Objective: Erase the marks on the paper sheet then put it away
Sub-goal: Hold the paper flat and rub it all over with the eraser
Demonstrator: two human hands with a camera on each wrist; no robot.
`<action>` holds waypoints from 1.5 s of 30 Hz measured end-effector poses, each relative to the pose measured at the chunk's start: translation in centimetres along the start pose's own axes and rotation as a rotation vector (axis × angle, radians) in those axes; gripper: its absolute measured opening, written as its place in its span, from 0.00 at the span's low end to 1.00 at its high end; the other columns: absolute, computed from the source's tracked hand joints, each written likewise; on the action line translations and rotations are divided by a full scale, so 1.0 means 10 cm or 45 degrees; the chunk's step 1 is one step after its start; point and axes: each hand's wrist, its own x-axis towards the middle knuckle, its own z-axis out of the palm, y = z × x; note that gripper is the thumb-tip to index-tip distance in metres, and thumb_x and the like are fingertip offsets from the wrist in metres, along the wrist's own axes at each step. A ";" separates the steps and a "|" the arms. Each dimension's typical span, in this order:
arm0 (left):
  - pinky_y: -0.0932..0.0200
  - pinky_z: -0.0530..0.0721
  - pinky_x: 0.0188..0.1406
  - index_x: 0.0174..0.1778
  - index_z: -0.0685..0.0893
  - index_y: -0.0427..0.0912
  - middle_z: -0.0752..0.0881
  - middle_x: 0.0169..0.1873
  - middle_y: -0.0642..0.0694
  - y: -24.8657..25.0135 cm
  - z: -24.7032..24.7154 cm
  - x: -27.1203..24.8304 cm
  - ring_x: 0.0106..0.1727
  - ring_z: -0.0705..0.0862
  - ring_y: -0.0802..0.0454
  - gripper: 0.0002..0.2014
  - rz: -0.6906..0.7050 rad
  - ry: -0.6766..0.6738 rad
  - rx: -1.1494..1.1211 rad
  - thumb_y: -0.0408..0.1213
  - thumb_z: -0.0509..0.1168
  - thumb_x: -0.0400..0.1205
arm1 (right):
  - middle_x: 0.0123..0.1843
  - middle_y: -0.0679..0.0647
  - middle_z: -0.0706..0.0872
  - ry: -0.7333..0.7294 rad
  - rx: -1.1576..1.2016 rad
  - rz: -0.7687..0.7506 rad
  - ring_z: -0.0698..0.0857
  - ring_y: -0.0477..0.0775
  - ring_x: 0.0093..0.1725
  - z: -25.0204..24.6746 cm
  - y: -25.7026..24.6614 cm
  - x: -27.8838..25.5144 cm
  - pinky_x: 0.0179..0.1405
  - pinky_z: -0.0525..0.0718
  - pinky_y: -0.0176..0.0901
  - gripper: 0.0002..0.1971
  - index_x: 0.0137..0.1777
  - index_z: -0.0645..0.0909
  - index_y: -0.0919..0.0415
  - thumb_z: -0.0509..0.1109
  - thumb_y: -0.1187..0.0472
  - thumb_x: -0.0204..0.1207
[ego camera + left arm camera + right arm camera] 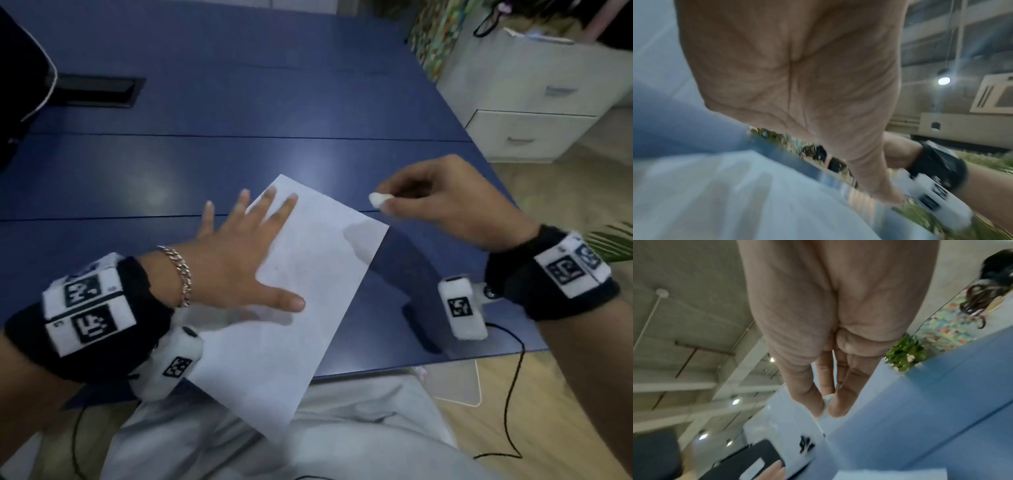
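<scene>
From the head view, my left hand [236, 270] lies flat, pinning the paper sheet [301, 294] on the table [205, 102]; its long axis runs diagonally, hanging off the near edge. My right hand [455, 202] pinches the eraser [378, 199] just above the sheet's far-right edge, nearer the faint marks [291, 270]. Left wrist view: palm spread, blurred. Right wrist view: fingertips [838, 408] clamp the eraser.

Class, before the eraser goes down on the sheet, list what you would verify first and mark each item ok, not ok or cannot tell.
1. Eraser pinched in the right hand: ok.
2. Left hand spread flat on the paper sheet: ok.
3. Sheet fully supported by the blue table: not ok, its near corner hangs past the edge.
4. Faint marks visible near the sheet's middle: ok.
5. Eraser touching the paper: not ok, it is held over the far right edge.
6. Spot to put the sheet away: cannot tell.
</scene>
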 end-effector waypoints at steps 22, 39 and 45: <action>0.34 0.36 0.90 0.91 0.32 0.56 0.37 0.91 0.63 -0.58 0.16 -0.25 0.90 0.32 0.60 0.67 0.069 -0.133 0.087 0.83 0.66 0.69 | 0.43 0.41 0.81 -0.523 -0.482 -0.546 0.81 0.45 0.39 0.86 -0.11 -0.42 0.43 0.84 0.41 0.06 0.46 0.85 0.47 0.70 0.51 0.85; 0.36 0.44 0.91 0.91 0.37 0.64 0.33 0.91 0.55 -0.18 0.15 -0.05 0.92 0.36 0.42 0.63 0.045 -0.026 0.119 0.82 0.66 0.69 | 0.47 0.38 0.89 -0.514 -0.572 -0.392 0.88 0.38 0.44 0.65 -0.35 0.16 0.50 0.88 0.38 0.07 0.54 0.91 0.45 0.77 0.56 0.78; 0.22 0.44 0.86 0.88 0.28 0.67 0.27 0.90 0.54 -0.07 0.25 0.13 0.91 0.33 0.34 0.70 -0.092 -0.132 0.132 0.91 0.59 0.59 | 0.44 0.41 0.92 -0.480 -0.592 -0.380 0.86 0.36 0.42 0.86 -0.39 0.35 0.48 0.89 0.41 0.07 0.53 0.92 0.49 0.77 0.58 0.76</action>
